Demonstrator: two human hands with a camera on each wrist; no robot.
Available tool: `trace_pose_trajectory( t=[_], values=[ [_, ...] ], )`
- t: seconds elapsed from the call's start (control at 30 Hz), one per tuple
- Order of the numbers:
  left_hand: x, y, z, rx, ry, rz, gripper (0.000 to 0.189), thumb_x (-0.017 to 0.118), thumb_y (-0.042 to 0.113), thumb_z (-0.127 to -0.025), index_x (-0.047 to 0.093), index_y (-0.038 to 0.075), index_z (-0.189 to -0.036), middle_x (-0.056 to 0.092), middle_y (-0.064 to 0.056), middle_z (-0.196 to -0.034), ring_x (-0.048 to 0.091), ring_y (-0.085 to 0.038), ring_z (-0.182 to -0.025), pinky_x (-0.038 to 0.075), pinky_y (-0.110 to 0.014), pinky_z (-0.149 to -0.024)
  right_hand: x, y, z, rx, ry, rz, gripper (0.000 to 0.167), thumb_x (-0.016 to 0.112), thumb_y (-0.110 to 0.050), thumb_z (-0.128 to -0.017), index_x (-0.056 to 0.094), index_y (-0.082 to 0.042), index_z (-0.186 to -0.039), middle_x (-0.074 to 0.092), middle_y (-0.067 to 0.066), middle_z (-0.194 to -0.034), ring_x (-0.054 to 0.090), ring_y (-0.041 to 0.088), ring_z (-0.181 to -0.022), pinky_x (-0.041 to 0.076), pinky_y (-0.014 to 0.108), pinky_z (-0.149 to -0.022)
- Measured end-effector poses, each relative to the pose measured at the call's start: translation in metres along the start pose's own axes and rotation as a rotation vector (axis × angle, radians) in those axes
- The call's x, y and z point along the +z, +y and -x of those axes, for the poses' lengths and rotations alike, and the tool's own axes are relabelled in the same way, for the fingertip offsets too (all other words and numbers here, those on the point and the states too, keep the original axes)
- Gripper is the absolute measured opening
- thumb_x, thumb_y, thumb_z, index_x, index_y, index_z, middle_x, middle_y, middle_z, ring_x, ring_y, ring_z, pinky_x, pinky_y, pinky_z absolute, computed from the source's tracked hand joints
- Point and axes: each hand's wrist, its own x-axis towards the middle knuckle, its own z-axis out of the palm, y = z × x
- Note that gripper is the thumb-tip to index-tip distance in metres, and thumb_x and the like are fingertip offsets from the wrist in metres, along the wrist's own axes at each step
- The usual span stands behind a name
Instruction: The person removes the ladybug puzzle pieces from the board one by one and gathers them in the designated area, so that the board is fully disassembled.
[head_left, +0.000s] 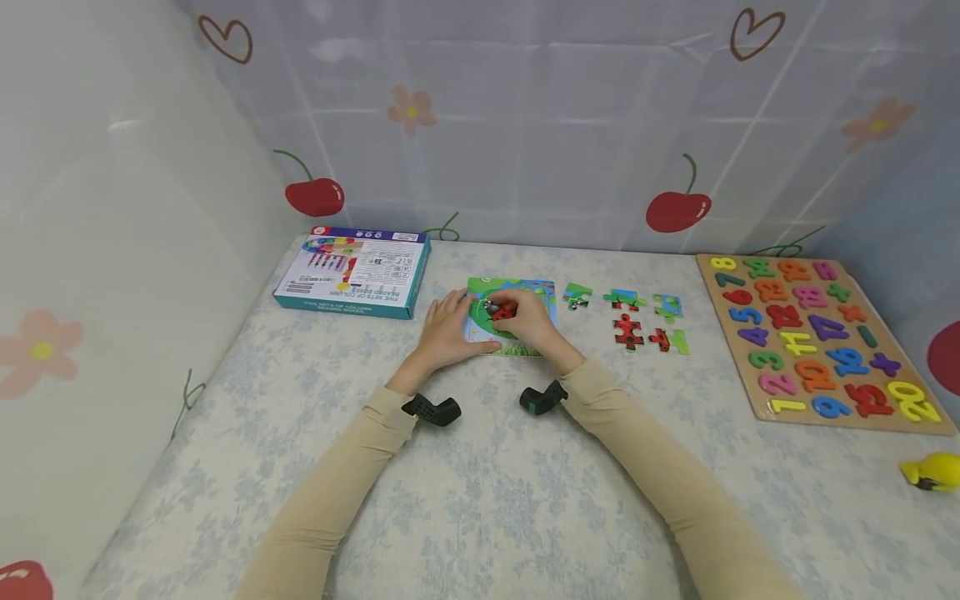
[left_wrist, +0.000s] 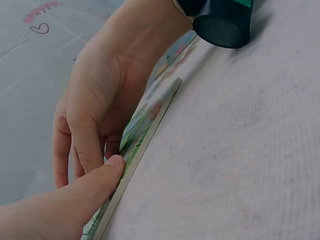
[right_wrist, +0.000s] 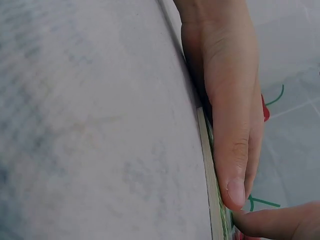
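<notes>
A flat picture puzzle board (head_left: 525, 351) with green and blue scenery lies in the middle of the table. My left hand (head_left: 444, 331) rests along its left side, fingers stretched out and thumb on the near edge; that thumb (left_wrist: 107, 170) shows on the grassy rim in the left wrist view. Over the board my right hand (head_left: 528, 321) bends down, thumb and fingers around a red and black puzzle piece (head_left: 504, 311) in the picture. Part of the board is hidden beneath both hands. To the right, several loose jigsaw pieces (head_left: 628, 332) lie in two rows.
At the back left lies a teal-edged box (head_left: 352, 271) printed with beads. A wooden number board (head_left: 761, 400) with colourful numerals occupies the right side, with a yellow toy (head_left: 933, 472) near its lower corner. A printed curtain (head_left: 510, 183) hangs behind the patterned tabletop (head_left: 510, 500).
</notes>
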Motion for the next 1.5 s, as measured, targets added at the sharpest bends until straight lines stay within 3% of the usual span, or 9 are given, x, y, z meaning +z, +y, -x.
trace_pose_trajectory(
  t=[0.27,0.6,0.9,1.03,1.27,1.5],
  values=[
    [-0.003,0.001,0.003,-0.039,-0.02,-0.03,0.112,0.067,0.061,-0.077,0.012,-0.001,-0.152,0.01,-0.017,-0.16,0.003,-0.034,-0.15,0.0,-0.055,-0.12,0.006,0.0,-0.003,-0.012,0.034,-0.065,0.035,0.062,0.006,-0.086,0.062,0.002,-0.121,0.057,0.022,-0.116,0.06,0.033,-0.096,0.053,0.04,-0.081],
    [-0.004,0.006,0.003,-0.066,-0.041,-0.055,0.112,0.066,0.062,-0.077,0.01,0.001,-0.153,0.008,-0.015,-0.161,0.002,-0.032,-0.15,-0.001,-0.054,-0.12,0.005,0.001,-0.005,0.092,0.115,-0.265,0.029,0.057,0.006,-0.09,0.063,0.004,-0.118,0.059,0.024,-0.119,0.062,0.038,-0.104,0.053,0.044,-0.089],
    [-0.004,0.006,0.001,-0.07,-0.039,-0.051,0.111,0.066,0.063,-0.078,0.01,0.002,-0.153,0.008,-0.015,-0.161,0.002,-0.032,-0.15,0.0,-0.054,-0.12,0.004,-0.001,-0.006,0.153,0.146,-0.333,0.03,0.057,0.003,-0.091,0.062,0.002,-0.121,0.058,0.021,-0.12,0.061,0.035,-0.105,0.054,0.034,-0.083],
    [-0.003,0.006,0.002,-0.072,-0.041,-0.053,0.111,0.066,0.062,-0.078,0.01,0.002,-0.153,0.008,-0.015,-0.161,0.002,-0.032,-0.15,0.0,-0.053,-0.12,0.003,-0.004,-0.005,0.187,0.156,-0.357,0.03,0.057,-0.001,-0.091,0.062,0.0,-0.121,0.057,0.02,-0.123,0.059,0.034,-0.106,0.053,0.037,-0.084],
    [0.001,0.005,0.001,-0.062,-0.036,-0.051,0.113,0.066,0.064,-0.077,0.01,0.002,-0.153,0.009,-0.015,-0.161,0.002,-0.032,-0.15,0.0,-0.052,-0.121,-0.013,0.001,0.008,0.209,0.183,-0.332,0.03,0.057,-0.001,-0.092,0.062,0.0,-0.122,0.056,0.02,-0.124,0.057,0.034,-0.107,0.051,0.042,-0.089],
    [0.005,-0.002,-0.001,-0.033,0.003,-0.07,0.113,0.066,0.065,-0.075,0.012,0.004,-0.153,0.011,-0.015,-0.161,0.005,-0.032,-0.15,0.001,-0.051,-0.121,-0.049,0.017,0.034,0.254,0.209,-0.273,0.031,0.055,0.0,-0.093,0.06,0.002,-0.124,0.054,0.022,-0.125,0.057,0.027,-0.1,0.048,0.03,-0.077]
  ],
)
